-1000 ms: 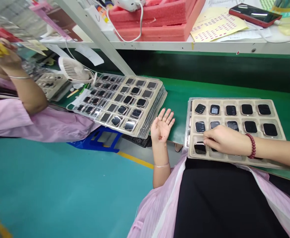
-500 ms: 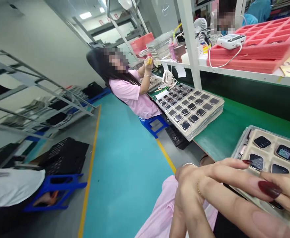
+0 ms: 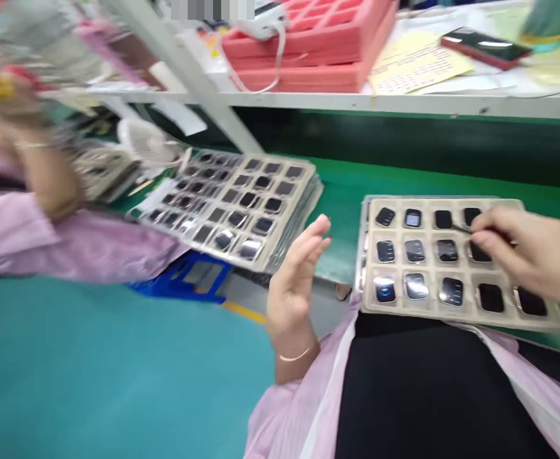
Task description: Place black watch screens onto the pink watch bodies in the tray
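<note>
My left hand (image 3: 295, 284) is raised beside the tray's left edge, fingers stretched upward, holding nothing. Over the right part of the beige tray (image 3: 426, 309), my right hand (image 3: 523, 245) pinches a thin dark tool (image 3: 462, 228), too small to name exactly. Its tip points left, close to a square dark-screened smartwatch case (image 3: 443, 220) in the back row. Other watch cases sit in the tray's compartments. One in the back row shows a lit pattern (image 3: 412, 218), and a front-left case (image 3: 384, 289) has a bluish glow. My right hand covers part of the tray.
Stacked trays (image 3: 289, 191) of watch cases stand left on the green bench (image 3: 342, 172). A white fan (image 3: 148, 141) is beyond them. Above, the shelf (image 3: 309, 100) carries red foam trays (image 3: 299, 76) and a phone (image 3: 483, 48). A co-worker's arm (image 3: 53, 166) is at far left.
The view has swung right, down toward the tray. My hands, formerly together near the camera, are now apart: the left raised at the tray's left, the right over its right side with the thin tool.
</note>
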Motion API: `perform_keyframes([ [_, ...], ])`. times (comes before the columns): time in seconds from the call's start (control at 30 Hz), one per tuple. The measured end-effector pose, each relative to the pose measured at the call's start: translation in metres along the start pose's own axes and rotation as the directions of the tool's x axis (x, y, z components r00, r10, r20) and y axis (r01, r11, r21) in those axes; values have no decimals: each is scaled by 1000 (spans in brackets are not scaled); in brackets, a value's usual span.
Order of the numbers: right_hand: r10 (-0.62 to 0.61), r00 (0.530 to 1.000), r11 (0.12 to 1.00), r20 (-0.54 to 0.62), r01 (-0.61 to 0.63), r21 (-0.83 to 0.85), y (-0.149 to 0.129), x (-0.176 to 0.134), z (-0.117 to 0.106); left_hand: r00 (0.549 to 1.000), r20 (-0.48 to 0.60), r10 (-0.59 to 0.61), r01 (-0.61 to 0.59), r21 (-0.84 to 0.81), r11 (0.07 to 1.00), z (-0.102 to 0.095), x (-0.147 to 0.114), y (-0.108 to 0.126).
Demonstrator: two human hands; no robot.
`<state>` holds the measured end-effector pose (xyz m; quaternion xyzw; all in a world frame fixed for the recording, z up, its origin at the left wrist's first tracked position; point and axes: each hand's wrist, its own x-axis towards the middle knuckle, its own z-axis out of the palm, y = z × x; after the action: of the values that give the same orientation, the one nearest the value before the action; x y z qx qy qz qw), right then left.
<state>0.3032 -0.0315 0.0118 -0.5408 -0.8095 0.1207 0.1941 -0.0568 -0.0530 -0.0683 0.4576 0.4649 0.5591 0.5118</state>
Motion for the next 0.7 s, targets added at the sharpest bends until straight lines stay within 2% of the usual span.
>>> perform_keyframes([
  [0.03, 146, 983, 989, -114, -144, 24, 16, -11, -11, 995, 94, 19, -22, 33, 999, 7, 13, -10],
  [0.1, 409, 866, 912, -287, -386, 137, 45, -40, -22, 969, 245, -39, 17, 90, 996, 16, 31, -31],
  [0.13, 504, 808, 863, -306, -459, 210, 58, -54, -20, 951, 294, -100, 71, 107, 992, 19, 37, -42],
  [0.17, 567, 774, 820, -281, -501, 276, 68, -66, -14, 927, 344, -153, 120, 116, 986, 21, 42, -52],
  [0.23, 607, 778, 766, -161, -519, 380, 80, -81, 8, 871, 445, -208, 161, 141, 977, 24, 48, -67],
  [0.27, 617, 767, 757, -174, -519, 396, 84, -83, 22, 858, 469, -208, 147, 164, 976, 24, 50, -72],
  [0.3, 608, 778, 751, -159, -497, 435, 86, -83, 35, 855, 476, -205, 125, 195, 973, 25, 52, -74],
  [0.33, 571, 815, 708, -97, -429, 562, 88, -80, 47, 859, 470, -203, 104, 229, 968, 24, 53, -75],
  [0.4, 536, 841, 617, -69, -335, 712, 90, -72, 63, 865, 447, -228, 95, 301, 949, 23, 52, -74],
  [0.47, 514, 853, 569, -89, -261, 779, 90, -69, 69, 859, 435, -270, 119, 343, 932, 22, 47, -70],
  [0.53, 508, 854, 569, -113, -234, 789, 89, -75, 70, 848, 430, -309, 149, 366, 919, 21, 36, -65],
  [0.63, 529, 843, 575, -98, -271, 772, 85, -99, 67, 821, 437, -366, 191, 394, 899, 24, 15, -54],
  [0.7, 574, 814, 599, -91, -341, 724, 80, -121, 63, 810, 443, -385, 198, 411, 890, 28, 3, -45],
])
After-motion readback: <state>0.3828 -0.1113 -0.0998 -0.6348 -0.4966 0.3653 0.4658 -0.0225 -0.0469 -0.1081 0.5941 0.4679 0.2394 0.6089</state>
